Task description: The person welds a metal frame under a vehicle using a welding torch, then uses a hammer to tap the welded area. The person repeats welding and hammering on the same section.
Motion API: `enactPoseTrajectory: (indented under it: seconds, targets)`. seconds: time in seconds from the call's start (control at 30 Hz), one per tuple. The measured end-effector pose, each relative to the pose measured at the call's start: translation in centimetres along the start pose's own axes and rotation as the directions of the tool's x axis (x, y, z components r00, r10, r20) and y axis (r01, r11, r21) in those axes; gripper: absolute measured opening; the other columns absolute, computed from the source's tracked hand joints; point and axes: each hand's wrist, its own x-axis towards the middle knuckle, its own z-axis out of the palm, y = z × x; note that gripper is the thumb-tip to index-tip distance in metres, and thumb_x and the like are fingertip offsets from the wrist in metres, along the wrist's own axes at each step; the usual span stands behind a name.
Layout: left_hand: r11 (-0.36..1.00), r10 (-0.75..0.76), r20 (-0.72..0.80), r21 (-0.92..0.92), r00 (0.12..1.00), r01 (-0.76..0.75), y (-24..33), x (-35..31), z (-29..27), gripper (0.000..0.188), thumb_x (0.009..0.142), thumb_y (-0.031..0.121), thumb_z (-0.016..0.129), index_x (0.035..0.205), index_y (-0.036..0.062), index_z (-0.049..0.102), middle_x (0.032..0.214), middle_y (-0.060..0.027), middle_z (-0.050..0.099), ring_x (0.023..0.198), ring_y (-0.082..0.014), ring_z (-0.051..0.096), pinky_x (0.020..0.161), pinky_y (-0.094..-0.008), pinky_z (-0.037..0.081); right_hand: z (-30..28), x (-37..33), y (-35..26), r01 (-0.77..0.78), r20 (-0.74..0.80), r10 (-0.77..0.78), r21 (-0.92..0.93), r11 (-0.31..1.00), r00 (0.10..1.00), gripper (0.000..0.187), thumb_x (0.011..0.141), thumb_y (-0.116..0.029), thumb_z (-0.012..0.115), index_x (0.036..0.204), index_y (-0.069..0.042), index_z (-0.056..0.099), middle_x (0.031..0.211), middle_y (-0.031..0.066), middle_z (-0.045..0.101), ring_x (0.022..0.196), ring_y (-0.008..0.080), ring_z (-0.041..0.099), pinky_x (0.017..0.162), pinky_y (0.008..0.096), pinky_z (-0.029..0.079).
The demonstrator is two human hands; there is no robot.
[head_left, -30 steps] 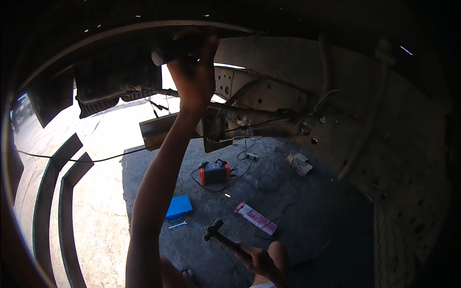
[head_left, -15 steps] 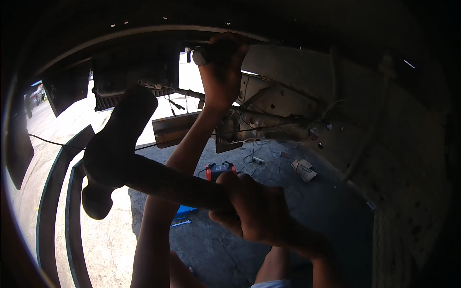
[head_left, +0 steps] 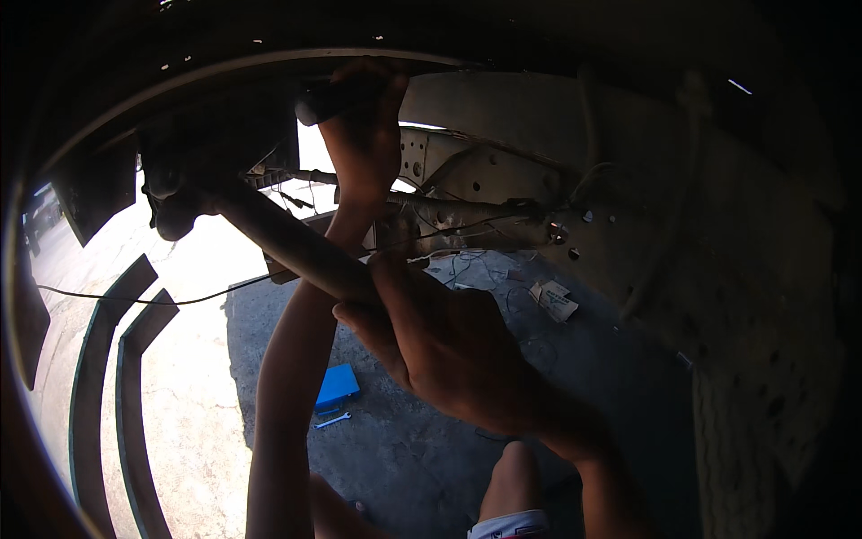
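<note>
Hammer gripped in right hand, head left of both hands; left hand higher, clasping dark cylindrical piece

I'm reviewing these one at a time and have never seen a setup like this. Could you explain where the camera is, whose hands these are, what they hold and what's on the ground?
There is no machine: these are a person's own bare hands. The picture comes from a wide fisheye camera worn on the head, so straight edges bend toward the rim.

The left hand, raised, grips a dark thing with a rounded end, too shadowed to name. The right hand, lower and nearer the camera, holds a hammer by its handle, its head toward the left.

Beyond the hands is a metal frame with holes. On the ground lie a blue case, a wrench and a pale packet.
</note>
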Motion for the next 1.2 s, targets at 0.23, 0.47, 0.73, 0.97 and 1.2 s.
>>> enactPoseTrajectory:
  seconds: [0.23, 0.47, 0.73, 0.97, 1.2]
  targets:
    - [0.999, 0.046, -0.002, 0.011, 0.999, -0.046, 0.0, 0.1, 0.0, 0.015, 0.090, 0.003, 0.077, 0.099, 0.0011, 0.066, 0.095, -0.0051, 0.067, 0.088, -0.0113, 0.064, 0.080, -0.0277, 0.052, -0.6, 1.1, 0.0, -0.097, -0.078, 0.104, 0.090, 0.991, 0.991, 0.044, 0.102, -0.035, 0.064, 0.118, 0.004, 0.050, 0.070, 0.0106, 0.063, 0.055, 0.0205, 0.068, 0.045, 0.0307, 0.053]
    - [0.992, 0.010, 0.032, 0.123, 0.999, -0.014, 0.1, -0.4, 0.2, 0.020, 0.091, 0.008, 0.078, 0.106, 0.0032, 0.065, 0.098, -0.0051, 0.067, 0.093, -0.0126, 0.064, 0.086, -0.0288, 0.050, -1.9, 1.2, -0.3, -0.116, -0.164, 0.115, 0.005, 0.993, 0.980, 0.039, 0.101, -0.033, 0.067, 0.110, 0.002, 0.054, 0.070, 0.0165, 0.064, 0.052, 0.0229, 0.066, 0.042, 0.0341, 0.050]
    - [1.000, 0.018, 0.027, 0.025, 0.999, -0.018, -0.3, -0.5, 0.2, 0.021, 0.091, 0.004, 0.077, 0.107, 0.0020, 0.064, 0.097, -0.0042, 0.067, 0.091, -0.0112, 0.063, 0.085, -0.0272, 0.050, -1.2, 0.4, 0.7, 0.057, -0.114, -0.061, -0.044, 0.997, 0.992, 0.045, 0.102, -0.041, 0.064, 0.111, 0.003, 0.054, 0.069, 0.0124, 0.062, 0.055, 0.0222, 0.067, 0.045, 0.0362, 0.051]
    - [0.996, -0.079, 0.003, 0.046, 0.997, 0.079, -0.5, -0.3, -1.2, 0.015, 0.096, 0.005, 0.072, 0.106, 0.0029, 0.062, 0.103, -0.0064, 0.068, 0.100, -0.0138, 0.066, 0.089, -0.0297, 0.054, 0.4, -3.3, 0.3, -0.097, 0.065, 0.091, 0.090, 0.991, 0.994, 0.036, 0.102, -0.035, 0.064, 0.113, -0.002, 0.054, 0.072, 0.0128, 0.067, 0.060, 0.0263, 0.072, 0.048, 0.0370, 0.051]
    - [0.904, -0.370, -0.255, -0.319, 0.894, 0.283, 0.3, -1.3, -4.4, 0.007, 0.099, 0.002, 0.065, 0.105, 0.0017, 0.063, 0.112, -0.0110, 0.067, 0.110, -0.0228, 0.068, 0.102, -0.0403, 0.058, 0.8, -6.2, 0.9, -0.198, 0.053, 0.191, 0.298, 0.934, 0.980, 0.031, 0.099, -0.028, 0.068, 0.115, -0.004, 0.056, 0.081, 0.0130, 0.070, 0.068, 0.0284, 0.074, 0.055, 0.0375, 0.056]
